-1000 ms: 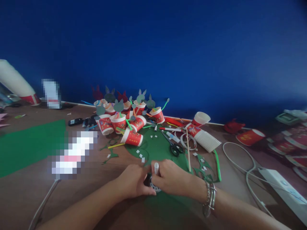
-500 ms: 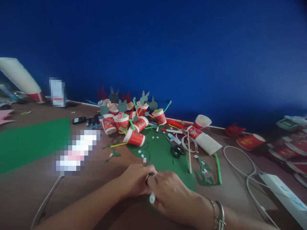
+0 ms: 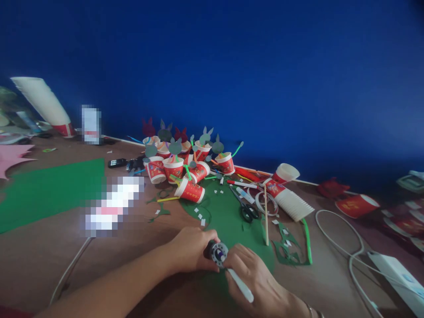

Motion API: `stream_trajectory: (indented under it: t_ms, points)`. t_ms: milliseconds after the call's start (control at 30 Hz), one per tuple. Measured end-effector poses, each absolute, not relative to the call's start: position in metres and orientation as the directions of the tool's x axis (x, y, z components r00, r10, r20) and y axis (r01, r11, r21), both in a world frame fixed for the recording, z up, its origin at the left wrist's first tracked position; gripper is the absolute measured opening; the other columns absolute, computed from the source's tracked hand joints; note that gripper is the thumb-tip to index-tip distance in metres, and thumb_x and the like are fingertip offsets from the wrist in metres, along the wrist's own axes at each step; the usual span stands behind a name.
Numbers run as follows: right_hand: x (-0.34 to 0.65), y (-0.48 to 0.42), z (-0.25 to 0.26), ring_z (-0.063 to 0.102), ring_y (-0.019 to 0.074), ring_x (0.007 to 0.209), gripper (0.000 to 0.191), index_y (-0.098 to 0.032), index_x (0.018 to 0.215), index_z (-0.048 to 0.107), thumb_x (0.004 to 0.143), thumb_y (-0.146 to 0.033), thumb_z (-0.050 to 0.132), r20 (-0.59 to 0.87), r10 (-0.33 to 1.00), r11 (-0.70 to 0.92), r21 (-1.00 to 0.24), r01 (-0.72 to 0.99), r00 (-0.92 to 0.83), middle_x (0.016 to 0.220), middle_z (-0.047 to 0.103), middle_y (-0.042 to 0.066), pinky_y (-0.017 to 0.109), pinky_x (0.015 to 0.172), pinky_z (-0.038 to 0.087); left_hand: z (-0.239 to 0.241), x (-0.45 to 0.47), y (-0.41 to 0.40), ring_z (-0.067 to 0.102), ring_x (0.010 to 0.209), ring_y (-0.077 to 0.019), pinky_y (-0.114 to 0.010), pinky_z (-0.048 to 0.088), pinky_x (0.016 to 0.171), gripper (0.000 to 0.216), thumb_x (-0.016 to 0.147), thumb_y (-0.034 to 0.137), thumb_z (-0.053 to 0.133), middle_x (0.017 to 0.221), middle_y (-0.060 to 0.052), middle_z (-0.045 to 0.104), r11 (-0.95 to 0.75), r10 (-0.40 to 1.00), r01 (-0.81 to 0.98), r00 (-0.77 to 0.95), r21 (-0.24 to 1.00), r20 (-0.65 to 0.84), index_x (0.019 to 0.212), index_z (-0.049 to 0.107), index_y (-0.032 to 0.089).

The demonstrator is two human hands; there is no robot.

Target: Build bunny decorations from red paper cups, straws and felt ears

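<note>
Between its thumb and fingers, my left hand (image 3: pixel 192 249) grips a small round spool (image 3: pixel 216 250) with a grey face and holes around its rim. My right hand (image 3: pixel 250 271) is closed on a white marker (image 3: pixel 241 285), whose dark tip end points into the spool's centre. Whether the tip touches it, I cannot tell. Both hands are over the near end of a green sheet (image 3: pixel 228 234). Beyond them lie black-handled scissors (image 3: pixel 247 212), small white paper squares (image 3: pixel 202 222) and a wooden stick (image 3: pixel 266 221).
Red paper cups (image 3: pixel 190 190) with rabbit-shaped cutouts cluster by the blue wall. A cup stack (image 3: pixel 293 201) lies at right, beside green paper scraps (image 3: pixel 287 251). At far right are a white cable (image 3: pixel 351 229) and power strip (image 3: pixel 394 274). Another green sheet (image 3: pixel 59 190) lies left.
My right hand has moved right and turned, so the marker now slants down to the right. The spool's face has come into sight. The view has swung slightly left.
</note>
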State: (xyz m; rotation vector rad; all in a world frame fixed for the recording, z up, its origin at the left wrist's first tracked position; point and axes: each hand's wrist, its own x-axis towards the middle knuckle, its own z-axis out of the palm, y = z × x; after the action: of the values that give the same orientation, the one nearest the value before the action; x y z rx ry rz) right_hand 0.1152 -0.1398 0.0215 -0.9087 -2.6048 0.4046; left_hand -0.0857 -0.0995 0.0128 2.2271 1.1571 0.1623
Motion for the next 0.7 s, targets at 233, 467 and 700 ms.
stream_trajectory:
  t_ms: [233,467,700]
  points:
    - [0.125,-0.124,0.025,0.047,0.0136,0.067,0.014,-0.019,0.083,0.051,0.089,-0.025,0.04,-0.03,0.843,0.302,-0.8,0.519,-0.537,0.074,0.053,0.0,0.025,0.062,0.039,0.014,-0.083,-0.101,0.065,0.076,-0.0225,-0.023,0.04,0.058,0.051,0.061,0.054,0.072,0.077,0.002,0.069,-0.413,0.801,0.739,0.573,0.532,-0.174,0.104,0.059,0.03]
    - [0.12,-0.105,0.019,0.049,0.0142,0.061,0.013,-0.018,0.068,0.051,0.078,-0.026,0.048,-0.242,0.91,-0.149,-0.949,0.279,-0.337,0.056,0.052,-0.002,0.027,0.063,0.036,0.019,-0.083,-0.102,0.065,0.074,-0.0198,-0.022,0.037,0.057,0.047,0.061,0.052,0.073,0.075,0.004,0.069,-0.399,0.804,0.739,0.567,0.544,-0.181,0.101,0.06,0.03]
    - [0.125,-0.09,-0.007,0.036,0.0099,0.044,0.016,-0.019,0.057,0.05,0.07,-0.028,0.047,-0.317,0.947,-0.32,-0.928,-0.192,-0.044,0.042,0.045,-0.005,0.024,0.047,0.025,0.022,-0.083,-0.104,0.064,0.065,-0.019,-0.022,0.036,0.056,0.048,0.061,0.049,0.074,0.071,0.004,0.068,-0.42,0.784,0.727,0.592,0.543,-0.186,0.102,0.058,0.03]
